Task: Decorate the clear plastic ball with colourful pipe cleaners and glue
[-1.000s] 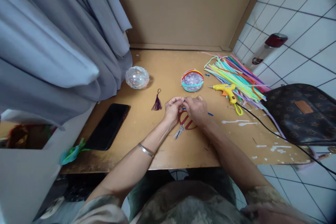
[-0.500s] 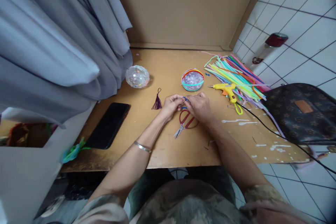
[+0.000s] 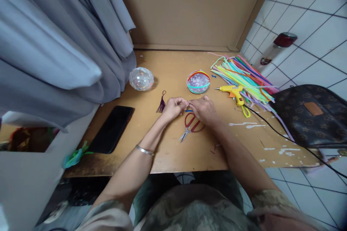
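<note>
Looking down from the head cam, both forearms reach in from the bottom and angle toward each other, with the left hand (image 3: 175, 109) and right hand (image 3: 204, 110) meeting fingertip to fingertip over the table (image 3: 173, 155). They're pinched together on a small dark bit (image 3: 189, 105), too tiny to make out properly. A blue strip (image 3: 189, 111) lies just below the fingers, near the red-handled scissors (image 3: 192, 126), and the tassel (image 3: 161, 104) is beside the left hand. Both wrists look fairly low, bracelet (image 3: 144, 150) on the left one. As for brands, the dark bag (image 3: 311, 115) has a repeating monogram-style print, but its tan patch and the bottle (image 3: 275, 52) label aren't readable.
</note>
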Action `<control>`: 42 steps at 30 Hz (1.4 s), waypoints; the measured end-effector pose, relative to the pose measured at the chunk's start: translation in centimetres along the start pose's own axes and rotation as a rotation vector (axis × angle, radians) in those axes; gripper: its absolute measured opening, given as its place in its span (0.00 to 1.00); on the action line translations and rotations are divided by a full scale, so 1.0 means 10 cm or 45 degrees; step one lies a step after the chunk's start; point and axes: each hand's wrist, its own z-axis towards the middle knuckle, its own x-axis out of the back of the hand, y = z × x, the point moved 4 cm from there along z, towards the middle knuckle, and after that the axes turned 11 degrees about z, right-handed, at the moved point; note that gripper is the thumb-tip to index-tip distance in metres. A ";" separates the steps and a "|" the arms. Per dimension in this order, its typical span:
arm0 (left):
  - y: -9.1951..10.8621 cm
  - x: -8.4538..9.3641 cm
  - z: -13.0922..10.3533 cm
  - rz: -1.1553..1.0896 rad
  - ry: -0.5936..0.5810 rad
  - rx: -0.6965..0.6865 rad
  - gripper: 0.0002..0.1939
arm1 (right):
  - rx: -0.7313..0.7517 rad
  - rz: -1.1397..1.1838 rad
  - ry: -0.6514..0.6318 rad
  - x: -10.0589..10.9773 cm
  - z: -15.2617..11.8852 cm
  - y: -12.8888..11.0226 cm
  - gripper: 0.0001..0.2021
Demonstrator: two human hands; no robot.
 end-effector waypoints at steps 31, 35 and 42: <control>0.06 -0.31 -0.13 -0.859 0.280 0.268 0.13 | -0.117 -0.100 0.245 -0.06 -0.01 -0.21 0.16; 0.07 -0.33 -0.14 -0.882 0.274 0.314 0.16 | -0.195 -0.063 0.338 -0.01 -0.03 -0.20 0.14; 0.07 -0.37 -0.15 -0.930 0.267 0.342 0.16 | -0.167 -0.068 0.351 0.07 -0.03 -0.23 0.11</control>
